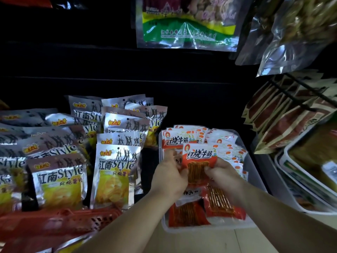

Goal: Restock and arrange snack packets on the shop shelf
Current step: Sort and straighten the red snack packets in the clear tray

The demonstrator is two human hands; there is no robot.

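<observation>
Two grips hold one red packet (199, 161) upright over the middle of the clear tray (256, 181). The left grip (170, 177) pinches the packet's left edge with curled fingers. The right grip (221, 177) pinches its right edge, with the thumb on the front. The packet sits between both grips and touches both. Many more red packets (182, 141) stand in rows along the tray's far edge and right side. Two lie flat at its near edge, under the wrists. Silver chip packets (114, 172) stand in rows just beside the tray's left edge. A red basket (63, 221) lies in front of them. A green and yellow bag (186, 26) hangs above.
</observation>
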